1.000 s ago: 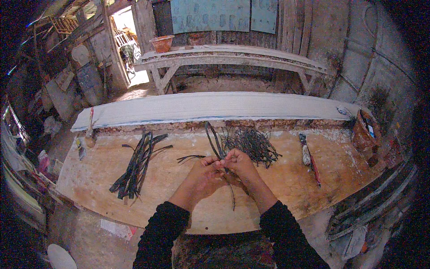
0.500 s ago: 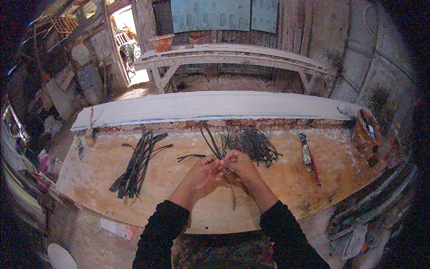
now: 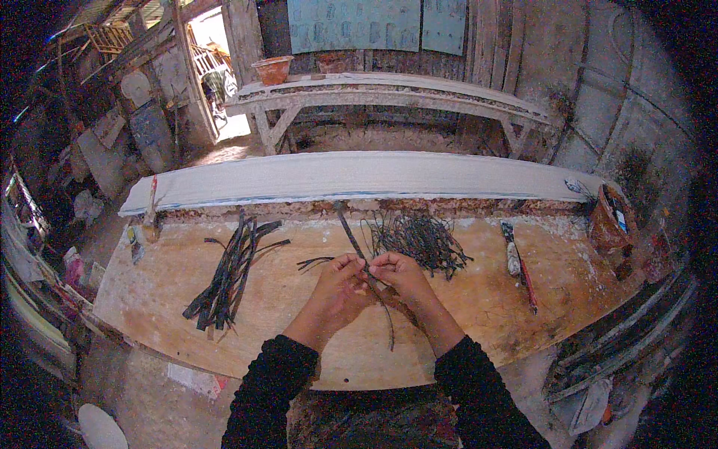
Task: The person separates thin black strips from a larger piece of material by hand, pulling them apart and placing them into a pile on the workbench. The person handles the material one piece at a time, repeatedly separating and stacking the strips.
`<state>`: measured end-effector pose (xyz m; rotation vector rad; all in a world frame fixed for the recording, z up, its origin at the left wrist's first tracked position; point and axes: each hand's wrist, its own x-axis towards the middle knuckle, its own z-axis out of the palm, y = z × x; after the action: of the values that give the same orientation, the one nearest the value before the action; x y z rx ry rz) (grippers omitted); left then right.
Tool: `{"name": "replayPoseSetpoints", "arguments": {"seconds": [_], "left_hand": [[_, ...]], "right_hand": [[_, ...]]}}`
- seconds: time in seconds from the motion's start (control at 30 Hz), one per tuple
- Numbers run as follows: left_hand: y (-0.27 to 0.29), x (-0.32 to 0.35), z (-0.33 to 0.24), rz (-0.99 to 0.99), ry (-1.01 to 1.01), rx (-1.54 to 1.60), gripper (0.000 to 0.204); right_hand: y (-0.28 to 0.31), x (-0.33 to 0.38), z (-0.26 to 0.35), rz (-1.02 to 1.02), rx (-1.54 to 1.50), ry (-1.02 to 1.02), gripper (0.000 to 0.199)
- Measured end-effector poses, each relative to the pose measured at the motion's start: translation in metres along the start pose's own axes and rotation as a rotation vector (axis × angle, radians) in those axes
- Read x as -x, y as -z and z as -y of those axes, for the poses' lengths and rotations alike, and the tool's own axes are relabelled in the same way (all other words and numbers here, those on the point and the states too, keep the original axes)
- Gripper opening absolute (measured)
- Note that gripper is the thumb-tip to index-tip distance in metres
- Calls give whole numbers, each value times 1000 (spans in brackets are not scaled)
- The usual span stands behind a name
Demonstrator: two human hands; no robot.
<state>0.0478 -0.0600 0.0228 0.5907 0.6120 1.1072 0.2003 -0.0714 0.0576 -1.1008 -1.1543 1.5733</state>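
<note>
Over the middle of a wooden board (image 3: 269, 359) I pinch a thin black strip (image 3: 351, 233) between both hands. My left hand (image 3: 336, 292) and my right hand (image 3: 404, 283) meet at the fingertips around it. One end of the strip points away from me, and a narrow tail hangs toward me below my fingers. Another short dark strip (image 3: 314, 262) shows beside my left fingers, partly hidden. To the left lies a bundle of wider black strips (image 3: 233, 273). Just beyond my right hand is a tangled heap of thin black strips (image 3: 422, 243).
A long white slab (image 3: 359, 177) spans the board's far side. On the right lie a red-handled tool (image 3: 528, 288) and a clay pot (image 3: 607, 228) with things inside. A brush (image 3: 152, 213) leans at the left. Farther back stands a bench (image 3: 389, 90) bearing a terracotta bowl (image 3: 274, 71).
Beyond my fingers, the strip parts that were spread in a narrow V now appear as one line. My fingertips have shifted slightly, still pinching.
</note>
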Motion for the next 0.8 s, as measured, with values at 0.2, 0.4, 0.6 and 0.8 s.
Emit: {"name": "replayPoseSetpoints", "arguments": {"seconds": [0.2,0.4,0.6,0.8], "left_hand": [[-26,17,-11,-100,23,68,6],[-12,10,-10,-68,-5,17,6],[-14,8,-6,-69,-4,73,5],[-3,1,-2,-31,-56,61,4]], "right_hand": [[0,-3,-6,-10,-8,-9,9],[2,-4,-7,9,145,71,13],[6,-11,-19,-29,272,122,14],[0,-3,-11,-29,259,158,14]]}}
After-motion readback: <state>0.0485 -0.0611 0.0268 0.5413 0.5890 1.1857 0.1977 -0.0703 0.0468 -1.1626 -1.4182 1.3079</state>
